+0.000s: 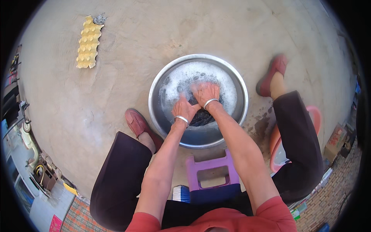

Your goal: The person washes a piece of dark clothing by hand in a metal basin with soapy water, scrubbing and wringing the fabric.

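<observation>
A round metal basin (154, 120) holds soapy water with thick white suds (181, 71). In it lies a wet dark cloth (201, 118), partly sunk under the foam. My left hand (185, 109) is closed over the cloth's left side, thumb toward the other hand. Just beside it and farther in, my right hand (206, 92) bears down on the same cloth, fingers bent into the suds. Foam and motion blur hide the fingertips of both hands. Each wrist wears a silver bangle.
Between my legs stands a purple plastic stool (193, 170). A pink tub (315, 116) is by my right leg, near a wet patch (262, 125) on the concrete floor. A yellow egg tray (89, 44) lies at the far left. Boxes (335, 143) stand at the right edge.
</observation>
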Available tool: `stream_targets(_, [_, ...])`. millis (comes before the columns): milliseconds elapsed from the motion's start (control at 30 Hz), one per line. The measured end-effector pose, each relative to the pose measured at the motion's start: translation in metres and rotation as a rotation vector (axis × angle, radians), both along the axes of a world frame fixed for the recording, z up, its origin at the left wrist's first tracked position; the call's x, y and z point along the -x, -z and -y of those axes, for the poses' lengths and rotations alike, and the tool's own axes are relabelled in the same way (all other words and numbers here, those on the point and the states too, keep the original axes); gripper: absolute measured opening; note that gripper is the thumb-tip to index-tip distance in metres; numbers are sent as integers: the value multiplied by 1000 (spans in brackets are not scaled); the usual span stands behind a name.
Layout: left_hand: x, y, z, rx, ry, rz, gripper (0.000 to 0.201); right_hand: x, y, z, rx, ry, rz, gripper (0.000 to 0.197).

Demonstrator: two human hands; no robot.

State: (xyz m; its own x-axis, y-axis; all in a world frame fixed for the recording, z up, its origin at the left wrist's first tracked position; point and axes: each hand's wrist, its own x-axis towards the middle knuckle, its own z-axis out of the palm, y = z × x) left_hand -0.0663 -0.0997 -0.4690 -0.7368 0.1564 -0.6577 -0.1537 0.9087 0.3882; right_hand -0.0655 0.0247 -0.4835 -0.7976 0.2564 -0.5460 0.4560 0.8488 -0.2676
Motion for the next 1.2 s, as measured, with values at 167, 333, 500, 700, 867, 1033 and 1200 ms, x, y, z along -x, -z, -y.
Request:
stream_targets(167, [-3,-48,-10,-240,189,-429,72,-19,-8,-29,509,555,-389,51])
stream_targets(333, [-44,-71,4,-373,469,-537,75,-56,-48,-44,367,620,-393,58])
stream_targets(500, [-70,-57,28,-278,519,-469,100,-110,-52,8,-42,101,-161,76])
stream_targets(700, [-67,-19,28,-98,255,-212,104,-111,-29,43,-136,34,-332,64])
stream_targets(867, [-54,17,15,-85,252,-300,72,-85,1,33,-244,-2,-349,39])
stream_targets(1033, [-18,10,2,0,210,-145,59,-35,7,14,-153,52,-211,18])
stream_targets(1200, [4,-6,-8,-88,114,-181,51,-14,32,0,-89,224,-39,32])
